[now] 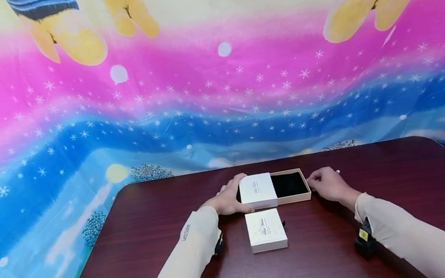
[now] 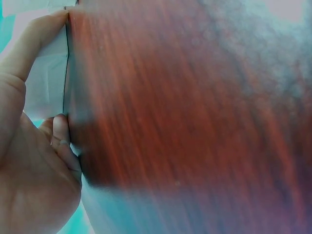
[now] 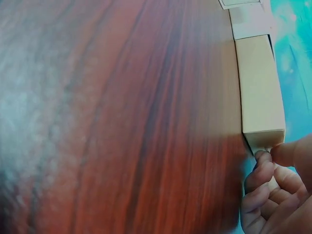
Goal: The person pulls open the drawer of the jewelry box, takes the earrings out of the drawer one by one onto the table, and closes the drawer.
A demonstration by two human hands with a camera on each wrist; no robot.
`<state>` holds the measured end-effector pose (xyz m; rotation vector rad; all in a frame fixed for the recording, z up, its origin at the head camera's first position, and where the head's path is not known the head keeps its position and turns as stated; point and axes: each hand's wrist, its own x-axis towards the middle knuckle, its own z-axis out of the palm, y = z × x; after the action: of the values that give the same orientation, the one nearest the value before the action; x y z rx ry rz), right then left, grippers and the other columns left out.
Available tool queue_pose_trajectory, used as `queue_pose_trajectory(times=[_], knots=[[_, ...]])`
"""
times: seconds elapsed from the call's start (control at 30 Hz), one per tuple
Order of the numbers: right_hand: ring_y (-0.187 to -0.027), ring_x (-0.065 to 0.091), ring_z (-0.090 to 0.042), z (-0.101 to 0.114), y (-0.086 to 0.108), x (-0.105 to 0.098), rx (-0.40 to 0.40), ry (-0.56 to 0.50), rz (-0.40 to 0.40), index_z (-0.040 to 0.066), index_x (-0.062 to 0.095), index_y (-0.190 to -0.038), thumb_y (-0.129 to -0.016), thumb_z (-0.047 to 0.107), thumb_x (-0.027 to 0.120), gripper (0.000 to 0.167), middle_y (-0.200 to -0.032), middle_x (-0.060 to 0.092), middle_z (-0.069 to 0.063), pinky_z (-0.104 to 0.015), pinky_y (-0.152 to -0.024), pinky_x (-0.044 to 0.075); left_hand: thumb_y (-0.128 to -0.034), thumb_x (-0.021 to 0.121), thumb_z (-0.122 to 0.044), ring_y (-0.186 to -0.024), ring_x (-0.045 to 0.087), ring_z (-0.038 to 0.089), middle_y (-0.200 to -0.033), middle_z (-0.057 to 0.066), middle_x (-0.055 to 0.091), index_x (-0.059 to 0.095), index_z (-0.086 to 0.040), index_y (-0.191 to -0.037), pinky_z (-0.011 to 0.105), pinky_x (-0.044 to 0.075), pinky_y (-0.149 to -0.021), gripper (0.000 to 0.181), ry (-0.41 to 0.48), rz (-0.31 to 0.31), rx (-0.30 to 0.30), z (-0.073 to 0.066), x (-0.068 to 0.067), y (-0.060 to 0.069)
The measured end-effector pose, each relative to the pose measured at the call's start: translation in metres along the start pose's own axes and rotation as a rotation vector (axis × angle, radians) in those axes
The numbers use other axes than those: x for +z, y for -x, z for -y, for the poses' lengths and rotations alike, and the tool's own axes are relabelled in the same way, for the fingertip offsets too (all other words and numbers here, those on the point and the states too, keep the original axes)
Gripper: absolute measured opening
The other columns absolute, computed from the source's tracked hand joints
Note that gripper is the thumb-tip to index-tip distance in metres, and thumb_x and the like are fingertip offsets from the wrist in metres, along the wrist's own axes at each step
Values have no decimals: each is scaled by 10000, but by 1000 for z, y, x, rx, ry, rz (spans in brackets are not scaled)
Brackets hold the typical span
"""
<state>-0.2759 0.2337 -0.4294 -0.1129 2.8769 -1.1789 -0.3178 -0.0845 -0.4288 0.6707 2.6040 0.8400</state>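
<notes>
A white box sleeve (image 1: 256, 188) with printed lettering lies near the table's far edge. Out of its right end extends a tan-edged drawer (image 1: 294, 199) with a black lining (image 1: 288, 184). My left hand (image 1: 228, 199) grips the sleeve around its left end, thumb along the near side. At the drawer's right end, my right hand (image 1: 328, 182) has thumb and forefinger pinched together; in the right wrist view these fingertips (image 3: 263, 153) meet at the end face of the drawer (image 3: 261, 87). Whatever they pinch is hidden.
A second white box (image 1: 266, 230) lies just nearer to me than the sleeve, with a small dark tab at its right side. The dark red table (image 1: 160, 269) ends at a patterned cloth backdrop (image 1: 213, 86).
</notes>
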Motion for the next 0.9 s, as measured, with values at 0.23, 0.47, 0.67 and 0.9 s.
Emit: queue_pose_trajectory(times=[0.23, 0.47, 0.67, 0.9], knots=[[-687, 570, -159, 1, 0, 2, -2, -5, -6, -78, 712, -1087, -1023, 80, 473, 293, -962, 706, -198, -322, -626, 459, -790, 846, -359, -1327, 378, 318, -1528, 75, 387, 187, -224, -1587, 533, 296, -1137, 1043, 6, -7, -4, 1, 2, -1], [-677, 561, -159, -1, -1, 2, 4, -15, -13, -73, 711, -1056, -1021, 72, 474, 280, -898, 691, -163, -321, -621, 453, -808, 835, -325, -1330, 375, 327, -1526, 86, 389, 191, -204, -1586, 535, 290, -1142, 1017, 10, -7, 8, -2, 0, 2], [-670, 557, -153, -1, 1, 3, 12, -30, -17, -63, 710, -1022, -1019, 67, 490, 255, -856, 680, -134, -314, -623, 459, -793, 849, -348, -1323, 382, 327, -1520, 87, 399, 201, -207, -1586, 532, 295, -1140, 1034, 10, -8, 15, -2, 0, 2], [-706, 559, -152, -1, 1, 3, -4, -72, -20, -75, 697, -992, -1027, 44, 490, 240, -862, 663, -141, -301, -638, 472, -791, 843, -351, -1327, 377, 319, -1527, 84, 390, 182, -220, -1589, 534, 293, -1137, 1044, -2, -10, 6, 3, 3, -2]])
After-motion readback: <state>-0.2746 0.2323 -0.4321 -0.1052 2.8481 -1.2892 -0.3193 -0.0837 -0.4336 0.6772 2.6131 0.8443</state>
